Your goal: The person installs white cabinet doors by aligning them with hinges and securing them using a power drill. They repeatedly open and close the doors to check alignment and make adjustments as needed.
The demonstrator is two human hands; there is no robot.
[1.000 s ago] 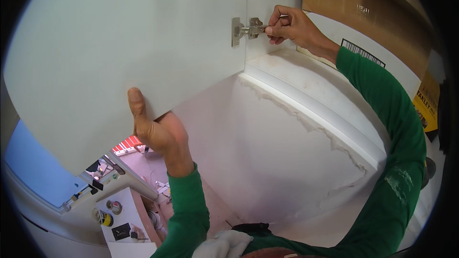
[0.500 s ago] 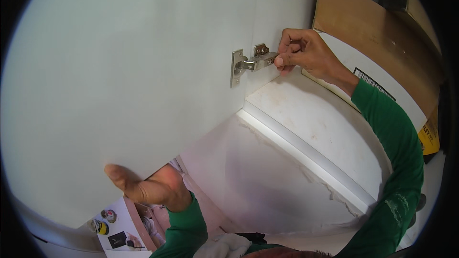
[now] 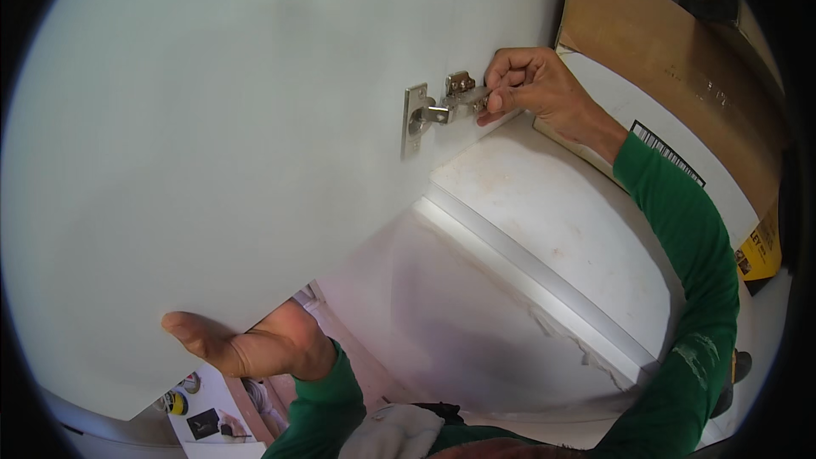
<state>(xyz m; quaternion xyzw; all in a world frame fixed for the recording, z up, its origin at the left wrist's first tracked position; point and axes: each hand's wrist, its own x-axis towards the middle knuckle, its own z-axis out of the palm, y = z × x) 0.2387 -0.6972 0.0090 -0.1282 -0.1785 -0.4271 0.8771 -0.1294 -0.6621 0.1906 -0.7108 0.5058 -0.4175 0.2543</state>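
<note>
White door panel (image 3: 212, 170) held at lower edge by left hand (image 3: 246, 348), thumb laid along face, fingers hidden behind. Metal hinge (image 3: 438, 114) mounted near panel's right edge; its arm end pinched between thumb and fingers of right hand (image 3: 535, 89). Cardboard box (image 3: 654, 42) seen beyond, farther right.

Exposure usable, slightly dim; light is diffuse, can't tell the source. White cabinet door (image 3: 212, 178) reads flat grey, with a soft shadow by the left hand (image 3: 259, 348)'s thumb. Bottom panel (image 3: 544, 191) is brighter, shaded along the cardboard box (image 3: 659, 47). Pinkish cast on the wall (image 3: 484, 314) below. Small glints on the concealed hinge (image 3: 463, 104); its door plate smears a bit. Heavy fisheye: box edges bow, corners vignette to black.
</note>
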